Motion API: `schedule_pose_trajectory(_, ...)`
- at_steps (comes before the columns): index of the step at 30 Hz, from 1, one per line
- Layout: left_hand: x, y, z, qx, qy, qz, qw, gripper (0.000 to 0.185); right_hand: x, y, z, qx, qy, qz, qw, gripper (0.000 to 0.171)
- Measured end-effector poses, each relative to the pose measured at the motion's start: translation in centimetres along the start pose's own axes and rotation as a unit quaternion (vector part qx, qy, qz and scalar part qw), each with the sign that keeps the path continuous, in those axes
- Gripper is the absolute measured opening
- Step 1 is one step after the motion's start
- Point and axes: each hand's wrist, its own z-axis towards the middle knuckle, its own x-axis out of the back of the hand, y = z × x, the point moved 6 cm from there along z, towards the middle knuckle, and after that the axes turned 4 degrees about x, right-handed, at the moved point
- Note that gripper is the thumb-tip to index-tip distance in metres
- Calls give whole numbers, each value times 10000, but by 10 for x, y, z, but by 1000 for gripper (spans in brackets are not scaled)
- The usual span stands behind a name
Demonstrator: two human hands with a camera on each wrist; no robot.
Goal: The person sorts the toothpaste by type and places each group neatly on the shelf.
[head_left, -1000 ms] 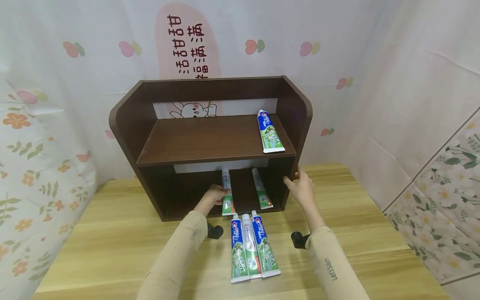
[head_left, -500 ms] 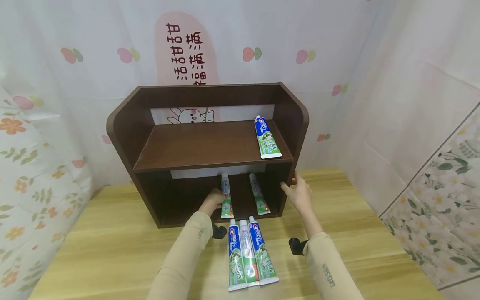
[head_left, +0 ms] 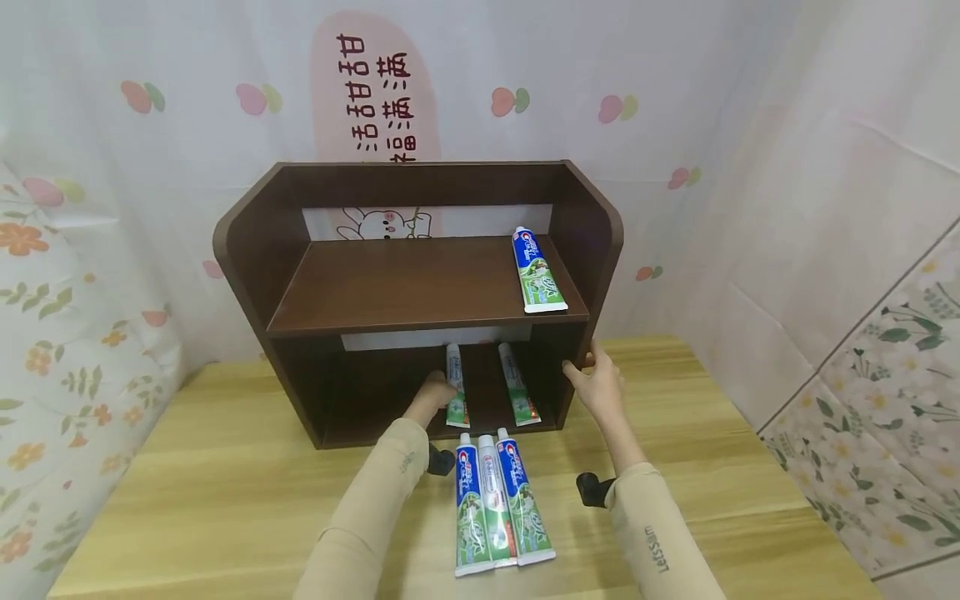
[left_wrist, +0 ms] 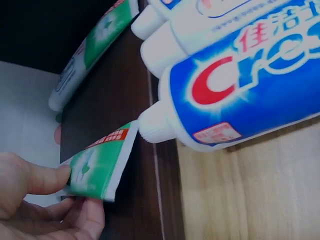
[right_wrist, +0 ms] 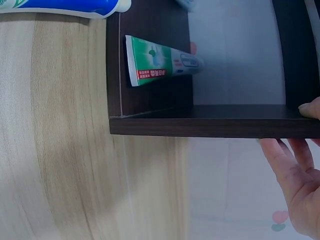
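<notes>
In the lower compartment of a dark brown shelf [head_left: 420,287], my left hand [head_left: 432,394] pinches a white-and-green toothpaste tube [left_wrist: 102,165] between thumb and fingers, near its flat end. That tube's cap end points to the back. To its right lies a second white-and-green toothpaste tube [head_left: 518,386], apart from it. My right hand [head_left: 597,387] grips the shelf's right side panel [right_wrist: 210,128], thumb inside and fingers outside. A blue-and-green toothpaste tube [head_left: 538,272] rests on the upper board at the right.
Before the shelf, side by side on the wooden table [head_left: 225,508], lie two blue-and-green toothpaste tubes [head_left: 471,508] [head_left: 525,504] with a white-and-green one [head_left: 496,500] between them. Their caps face the shelf's front edge. A patterned curtain [head_left: 660,125] hangs behind.
My left hand has moved the pinched toothpaste tube slightly deeper into the lower compartment. The right hand keeps its grip on the side panel. The head view has shifted a little.
</notes>
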Motion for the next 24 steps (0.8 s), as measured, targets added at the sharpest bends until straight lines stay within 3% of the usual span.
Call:
schedule_pose_trajectory(1, 9, 13, -19, -195, 104, 173, 9996, 37, 0, 0, 0, -12, -16, -11, 10000, 40)
schedule_pose_trajectory(3, 27, 39, -61, -240, 186, 422, 9986, 32, -1, 0, 0, -32, -47, 14, 10000, 40)
schedule_pose_trajectory(5, 40, 57, -88, -430, 454, 633, 9960, 25, -1, 0, 0, -25, -15, 65, 10000, 40)
schedule_pose_trajectory(6, 45, 64, -99, -367, 457, 690, 9959, 23, -1, 0, 0, -7, 17, 87, 10000, 39)
schedule_pose_trajectory(8, 45, 64, -100, -474, 571, 751, 9944, 19, 1, 0, 0, 20, 80, 121, 9999, 38)
schedule_pose_trajectory(9, 43, 59, -92, -715, 751, 781, 9915, 18, 1, 1, 0, 24, 105, 123, 9999, 38)
schedule_pose_trajectory(10, 39, 50, -81, -953, 918, 773, 9882, 18, 2, 1, 0, 28, 101, 125, 9999, 39)
schedule_pose_trajectory(11, 35, 40, -69, -898, 912, 803, 9885, 20, 2, 2, 0, 29, 88, 110, 9999, 39)
schedule_pose_trajectory(14, 26, 4, -27, -1335, 1389, 624, 9793, 31, 0, 3, 2, 19, 0, 70, 10000, 43)
schedule_pose_trajectory(17, 30, -14, -19, -1027, 1251, 447, 9858, 49, -1, 2, 3, 53, -8, 47, 10000, 42)
schedule_pose_trajectory(20, 42, -9, -42, -709, 907, 312, 9929, 56, -1, 2, 4, 81, 54, 45, 9999, 37)
schedule_pose_trajectory(21, 51, 1, -68, -601, 691, 205, 9956, 56, -1, 2, 4, 94, 70, 49, 9999, 36)
schedule_pose_trajectory(22, 56, 5, -80, -407, 419, 50, 9983, 56, 0, 1, 3, 105, 73, 45, 9999, 35)
schedule_pose_trajectory(24, 65, 14, -105, -372, 105, -157, 9991, 60, 2, 0, 4, 135, 95, 17, 9999, 34)
